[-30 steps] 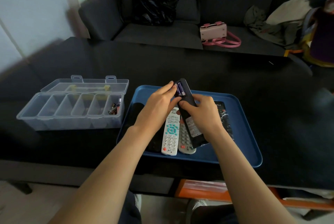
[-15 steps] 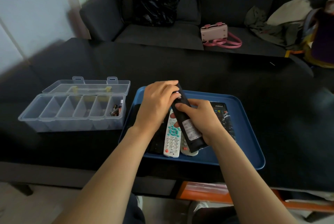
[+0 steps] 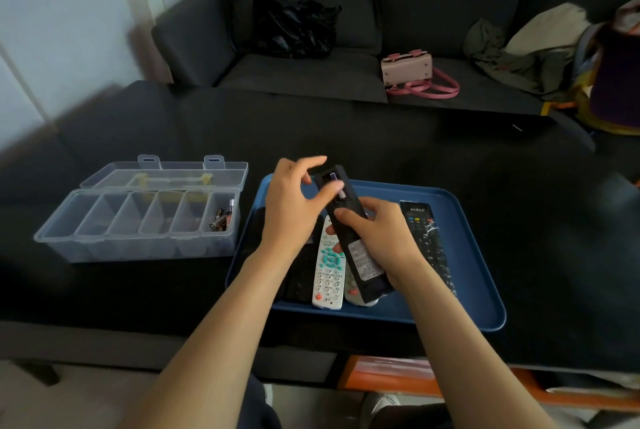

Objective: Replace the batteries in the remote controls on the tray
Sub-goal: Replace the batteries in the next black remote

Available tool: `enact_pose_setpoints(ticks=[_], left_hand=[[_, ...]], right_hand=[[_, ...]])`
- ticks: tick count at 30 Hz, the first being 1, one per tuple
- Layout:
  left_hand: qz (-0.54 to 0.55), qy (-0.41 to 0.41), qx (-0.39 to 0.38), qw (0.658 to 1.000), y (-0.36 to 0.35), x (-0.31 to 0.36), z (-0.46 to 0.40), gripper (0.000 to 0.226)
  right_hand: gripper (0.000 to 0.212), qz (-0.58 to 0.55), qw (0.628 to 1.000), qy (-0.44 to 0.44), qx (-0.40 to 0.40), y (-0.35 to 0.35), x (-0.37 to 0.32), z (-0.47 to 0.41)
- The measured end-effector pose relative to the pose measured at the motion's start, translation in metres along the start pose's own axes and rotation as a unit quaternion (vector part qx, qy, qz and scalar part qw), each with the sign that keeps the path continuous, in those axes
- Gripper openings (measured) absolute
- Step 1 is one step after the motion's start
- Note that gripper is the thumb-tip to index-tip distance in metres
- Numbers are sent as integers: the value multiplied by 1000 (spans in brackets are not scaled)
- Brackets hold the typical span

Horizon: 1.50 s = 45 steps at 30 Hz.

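Head view: one blue tray [image 3: 467, 310] holds three remotes lying flat that show clearly: a white one [image 3: 329, 269], a grey one [image 3: 353, 293] mostly hidden, a black one [image 3: 427, 241] near the right rim. A fourth, the black remote [image 3: 353, 238], is gripped tilted above them by the right hand [image 3: 384, 238], back up, compartment open. The left hand [image 3: 294, 206] pinches a battery [image 3: 341, 193] at that compartment. One clear box [image 3: 138, 220] sits left of the tray, lid open, batteries in its rightmost cell.

Two bare forearms reach forward. The right hand [image 3: 381, 238] curls in a grip; the left hand [image 3: 294, 200] pinches thumb to fingertips.
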<state>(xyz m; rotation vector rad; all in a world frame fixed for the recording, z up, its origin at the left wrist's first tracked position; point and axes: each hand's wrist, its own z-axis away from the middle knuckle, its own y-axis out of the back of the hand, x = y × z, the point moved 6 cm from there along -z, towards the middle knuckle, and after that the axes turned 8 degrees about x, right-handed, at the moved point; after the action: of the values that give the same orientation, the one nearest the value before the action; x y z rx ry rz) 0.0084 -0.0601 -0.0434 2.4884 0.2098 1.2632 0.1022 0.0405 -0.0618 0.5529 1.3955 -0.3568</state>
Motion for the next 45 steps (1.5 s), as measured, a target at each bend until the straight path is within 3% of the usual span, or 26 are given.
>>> enact_pose_setpoints(ticks=[3, 9, 20, 25, 34, 38, 45], left_hand=[[-24, -6, -26, 999, -4, -3, 2, 47], [-44, -19, -5, 999, -2, -2, 2, 40], [30, 28, -66, 997, -8, -8, 0, 37], [61, 51, -73, 994, -10, -8, 0, 26], [37, 44, -96, 994, -20, -3, 2, 15], [40, 51, -68, 996, -20, -1, 2, 27], [-58, -93, -61, 992, -11, 5, 1, 41]], right_hand=[[8, 9, 1000, 21, 9, 1, -1, 0], [12, 33, 999, 37, 10, 1, 0, -1], [22, 67, 996, 52, 14, 2, 4, -5], [13, 96, 993, 68, 19, 4, 3, -3], [15, 156, 983, 87, 51, 3, 3, -7], [8, 131, 987, 73, 53, 2, 2, -10], [12, 96, 993, 49, 44, 7, 1, -8]])
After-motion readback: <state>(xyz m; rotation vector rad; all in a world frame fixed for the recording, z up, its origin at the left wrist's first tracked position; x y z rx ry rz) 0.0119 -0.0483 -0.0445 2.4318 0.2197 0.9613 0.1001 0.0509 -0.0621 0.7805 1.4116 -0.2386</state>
